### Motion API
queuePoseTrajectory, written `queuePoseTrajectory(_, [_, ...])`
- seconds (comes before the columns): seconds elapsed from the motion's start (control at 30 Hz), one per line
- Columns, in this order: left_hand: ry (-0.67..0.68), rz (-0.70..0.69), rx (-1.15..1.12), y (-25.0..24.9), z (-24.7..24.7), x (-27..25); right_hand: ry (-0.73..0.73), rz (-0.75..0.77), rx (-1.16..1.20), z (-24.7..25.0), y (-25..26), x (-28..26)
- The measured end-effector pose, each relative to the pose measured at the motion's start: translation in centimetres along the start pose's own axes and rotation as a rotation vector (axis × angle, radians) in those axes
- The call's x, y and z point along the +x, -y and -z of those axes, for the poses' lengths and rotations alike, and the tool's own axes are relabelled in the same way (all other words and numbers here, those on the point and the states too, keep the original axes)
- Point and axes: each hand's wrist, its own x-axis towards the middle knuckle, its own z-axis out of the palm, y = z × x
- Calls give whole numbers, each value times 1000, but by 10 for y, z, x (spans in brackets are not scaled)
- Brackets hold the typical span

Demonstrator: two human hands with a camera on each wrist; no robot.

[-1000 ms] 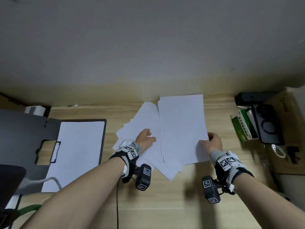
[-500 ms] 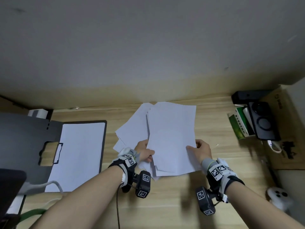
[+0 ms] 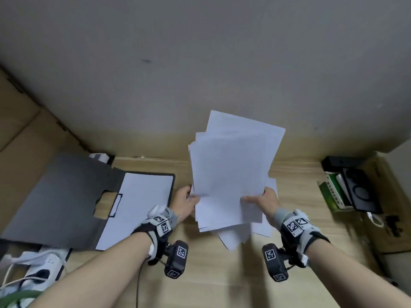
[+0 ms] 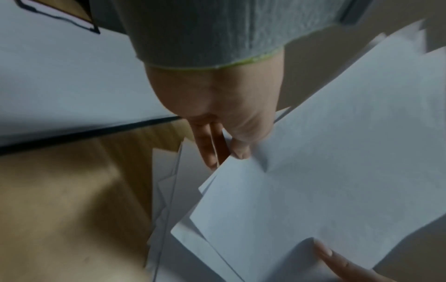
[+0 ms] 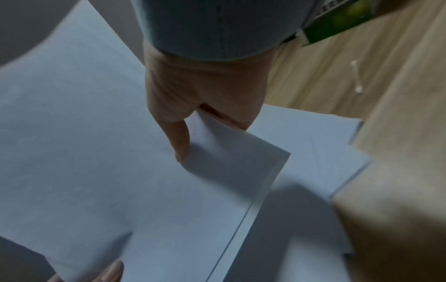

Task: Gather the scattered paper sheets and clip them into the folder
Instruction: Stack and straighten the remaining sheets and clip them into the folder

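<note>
Both hands hold the paper sheets (image 3: 229, 174) tilted up off the surface (image 3: 222, 274): left hand (image 3: 184, 203) pinching the left edge, right hand (image 3: 266, 202) the right. The open folder (image 3: 66, 196) lies left of the left fingers (image 4: 207, 150).

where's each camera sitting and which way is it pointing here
Head: worn on the head, looking forward and down at the desk; shows both forearms, the left hand and right hand gripping the paper sheets, with the folder at left.
Left wrist: looks along the left hand at its fingers pinching the sheets' edge.
Right wrist: looks along the right hand pinching the sheets' other edge.
Shared: all three show the sheets; each wrist view also catches the other hand's fingertip.
</note>
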Motion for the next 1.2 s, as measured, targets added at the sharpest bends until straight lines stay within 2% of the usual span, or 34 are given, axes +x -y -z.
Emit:
queuePoseTrajectory(0.07, [-23,-59,-24,-16,19,-2,3,81,55,-14,22,-3])
queuePoseTrajectory(0.17, [-31,-43,-13,-26,42,-9,29,151,129,-30,40,-14])
queuePoseTrajectory(0.3, [7,13,-70,-20,47,-15,54,143,108,-41,32,-23])
queuePoseTrajectory(0.47, [-54,13,-175,-26,41,-18,26,109,128,-58,25,-33])
queuePoseTrajectory(0.6, [-113,39,-274,-39,47,-13,9,142,188,-65,46,-31])
queuePoseTrajectory(0.73, [-122,-11,-346,-51,65,-9,16,199,231,-71,66,-29])
queuePoseTrajectory(0.83, [-121,-3,-305,-39,72,-8,27,165,197,-77,54,-25])
queuePoseTrajectory(1.0, [-60,90,-154,0,66,-5,35,15,15,-89,15,-20])
queuePoseTrajectory(1.2, [-53,133,-280,20,90,9,-7,-13,11,-120,16,-3])
